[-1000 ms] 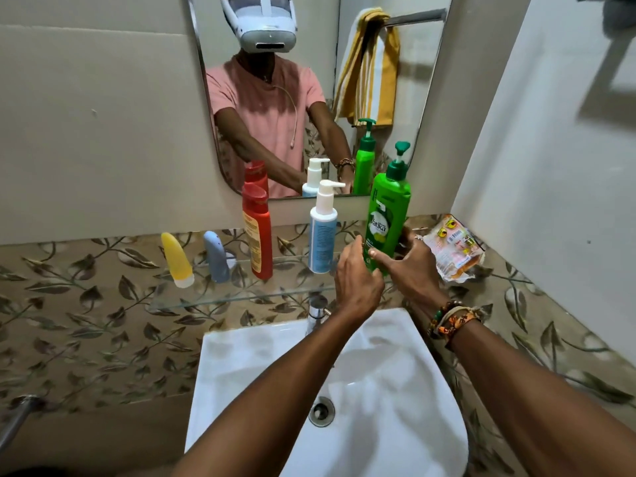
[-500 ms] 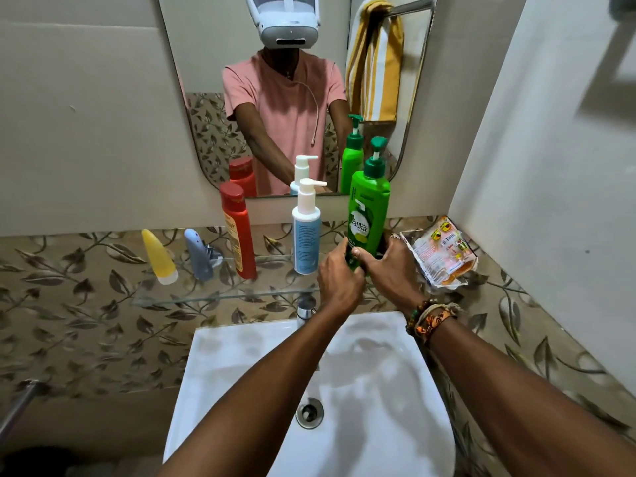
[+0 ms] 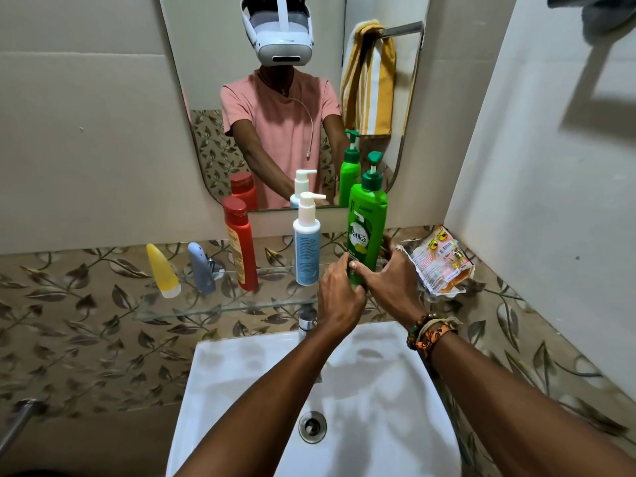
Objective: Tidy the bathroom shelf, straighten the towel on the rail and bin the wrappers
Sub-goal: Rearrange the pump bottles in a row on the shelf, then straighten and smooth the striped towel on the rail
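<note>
A green pump bottle (image 3: 367, 222) stands upright at the right end of the glass shelf (image 3: 220, 306). My left hand (image 3: 339, 297) and my right hand (image 3: 392, 282) both grip its base, one on each side. Left of it on the shelf stand a white and blue pump bottle (image 3: 306, 249), a red bottle (image 3: 241, 246), a grey-blue tube (image 3: 201, 268) and a yellow tube (image 3: 161, 270). Crumpled wrappers (image 3: 442, 265) lie at the shelf's right end by the wall corner. A yellow striped towel (image 3: 370, 77) shows only in the mirror, bunched on a rail.
A white sink (image 3: 378, 390) with a drain (image 3: 312, 426) lies below the shelf, its tap (image 3: 307, 320) just under my left hand. The mirror (image 3: 213, 98) hangs above the shelf. A plain wall closes the right side. A metal pipe (image 3: 17, 421) shows at lower left.
The view has tilted and shifted slightly. Both hands stay on the green bottle's base, and the bottle stands about where it was.
</note>
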Demonstrator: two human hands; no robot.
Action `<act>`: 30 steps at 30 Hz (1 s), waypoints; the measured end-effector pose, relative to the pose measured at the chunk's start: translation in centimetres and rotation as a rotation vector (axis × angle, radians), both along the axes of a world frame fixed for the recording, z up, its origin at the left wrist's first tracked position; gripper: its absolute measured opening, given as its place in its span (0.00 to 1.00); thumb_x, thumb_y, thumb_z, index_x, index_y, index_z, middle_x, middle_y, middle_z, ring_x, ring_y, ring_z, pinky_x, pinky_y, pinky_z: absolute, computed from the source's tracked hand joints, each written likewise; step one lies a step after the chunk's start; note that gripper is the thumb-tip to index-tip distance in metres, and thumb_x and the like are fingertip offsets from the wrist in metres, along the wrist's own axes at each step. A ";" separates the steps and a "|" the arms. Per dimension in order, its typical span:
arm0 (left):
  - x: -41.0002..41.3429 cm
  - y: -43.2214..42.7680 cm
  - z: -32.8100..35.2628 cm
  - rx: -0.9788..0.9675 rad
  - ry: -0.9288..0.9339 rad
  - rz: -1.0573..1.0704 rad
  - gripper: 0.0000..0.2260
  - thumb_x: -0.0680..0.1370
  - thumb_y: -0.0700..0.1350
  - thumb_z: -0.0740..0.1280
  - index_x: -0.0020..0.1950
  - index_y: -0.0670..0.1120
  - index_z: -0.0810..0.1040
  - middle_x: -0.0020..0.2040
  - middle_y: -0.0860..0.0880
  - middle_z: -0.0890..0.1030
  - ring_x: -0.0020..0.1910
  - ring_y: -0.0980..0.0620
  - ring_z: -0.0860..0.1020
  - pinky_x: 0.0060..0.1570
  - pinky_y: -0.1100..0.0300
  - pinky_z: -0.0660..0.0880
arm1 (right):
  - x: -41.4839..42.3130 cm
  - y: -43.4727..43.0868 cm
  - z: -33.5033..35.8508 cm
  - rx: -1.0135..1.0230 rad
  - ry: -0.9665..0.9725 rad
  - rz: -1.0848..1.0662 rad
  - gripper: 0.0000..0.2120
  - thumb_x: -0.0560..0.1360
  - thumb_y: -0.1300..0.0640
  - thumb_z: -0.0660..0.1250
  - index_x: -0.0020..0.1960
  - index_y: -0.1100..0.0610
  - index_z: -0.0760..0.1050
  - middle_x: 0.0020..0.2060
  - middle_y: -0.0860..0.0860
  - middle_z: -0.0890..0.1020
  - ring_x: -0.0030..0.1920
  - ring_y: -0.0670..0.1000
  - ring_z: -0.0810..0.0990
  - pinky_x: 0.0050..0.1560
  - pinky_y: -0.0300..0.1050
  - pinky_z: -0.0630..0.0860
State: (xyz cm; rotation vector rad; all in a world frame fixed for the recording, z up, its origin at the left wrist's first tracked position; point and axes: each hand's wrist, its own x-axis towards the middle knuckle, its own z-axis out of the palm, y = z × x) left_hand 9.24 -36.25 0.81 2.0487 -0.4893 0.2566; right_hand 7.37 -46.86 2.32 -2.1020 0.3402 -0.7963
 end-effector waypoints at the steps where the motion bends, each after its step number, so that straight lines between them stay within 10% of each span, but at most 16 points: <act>1: -0.1 0.2 0.1 0.005 -0.007 -0.006 0.21 0.75 0.38 0.70 0.68 0.45 0.74 0.59 0.45 0.80 0.60 0.47 0.76 0.58 0.55 0.73 | -0.3 0.2 0.2 -0.005 -0.020 -0.011 0.29 0.67 0.48 0.78 0.65 0.50 0.73 0.51 0.43 0.82 0.49 0.42 0.80 0.50 0.36 0.78; 4: -0.4 1.0 0.3 0.024 -0.036 -0.023 0.23 0.75 0.38 0.70 0.69 0.43 0.73 0.60 0.45 0.80 0.60 0.47 0.76 0.56 0.60 0.70 | -1.2 0.8 0.7 -0.013 -0.046 -0.043 0.33 0.69 0.47 0.77 0.70 0.54 0.71 0.52 0.42 0.79 0.50 0.41 0.78 0.48 0.28 0.71; 15: -0.3 3.9 1.5 0.081 -0.160 -0.154 0.24 0.78 0.43 0.69 0.73 0.44 0.69 0.65 0.46 0.76 0.65 0.48 0.74 0.63 0.59 0.70 | -2.0 1.8 1.2 -0.130 -0.009 -0.156 0.38 0.71 0.33 0.66 0.74 0.52 0.64 0.66 0.51 0.78 0.64 0.50 0.78 0.60 0.51 0.78; 24: 0.3 5.5 1.5 0.321 -0.520 -0.271 0.22 0.77 0.41 0.69 0.70 0.40 0.73 0.66 0.41 0.78 0.68 0.42 0.74 0.63 0.44 0.76 | -3.8 3.0 1.6 -0.392 -0.047 -0.336 0.25 0.79 0.54 0.61 0.73 0.59 0.64 0.74 0.58 0.67 0.73 0.57 0.65 0.72 0.57 0.66; 30: 0.7 6.1 2.6 0.427 -0.766 -0.251 0.24 0.74 0.37 0.69 0.70 0.39 0.74 0.69 0.41 0.76 0.72 0.40 0.70 0.71 0.44 0.68 | -4.9 3.0 1.6 -0.616 0.067 -0.426 0.30 0.77 0.47 0.50 0.75 0.59 0.62 0.77 0.58 0.62 0.77 0.57 0.60 0.75 0.60 0.58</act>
